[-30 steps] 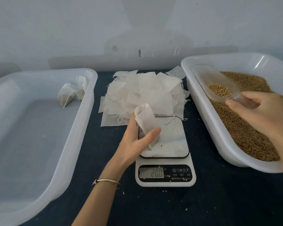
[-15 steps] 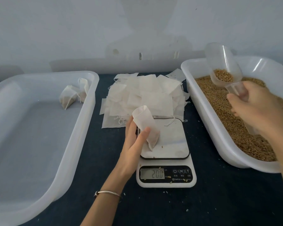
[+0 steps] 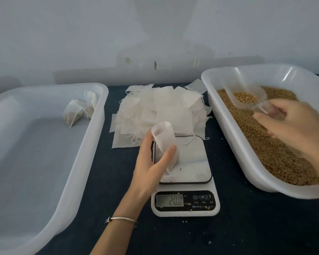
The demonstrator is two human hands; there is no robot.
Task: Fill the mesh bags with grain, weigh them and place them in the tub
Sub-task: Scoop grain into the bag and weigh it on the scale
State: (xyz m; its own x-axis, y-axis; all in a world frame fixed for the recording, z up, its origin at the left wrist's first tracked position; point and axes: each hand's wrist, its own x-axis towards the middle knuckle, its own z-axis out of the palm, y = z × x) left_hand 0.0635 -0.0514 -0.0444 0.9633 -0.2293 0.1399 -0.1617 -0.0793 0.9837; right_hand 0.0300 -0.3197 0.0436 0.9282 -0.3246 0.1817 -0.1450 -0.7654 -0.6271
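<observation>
My left hand (image 3: 151,162) holds a white mesh bag (image 3: 164,138) upright on the scale (image 3: 185,181), its mouth open at the top. The display reads 20.0. My right hand (image 3: 295,126) grips the handle of a clear plastic scoop (image 3: 247,96) with a little grain in it, above the grain tub (image 3: 234,137). That tub on the right is filled with brown grain (image 3: 276,151). The big white tub (image 3: 85,155) on the left has two filled bags (image 3: 79,109) in its far corner.
A heap of flat empty mesh bags (image 3: 160,111) lies on the dark table (image 3: 228,236) behind the scale. Loose grains dot the scale and the table. A pale wall runs along the back.
My right hand has lowered the scoop from its raised position back down over the grain tub. My left hand and the bag have stayed on the scale.
</observation>
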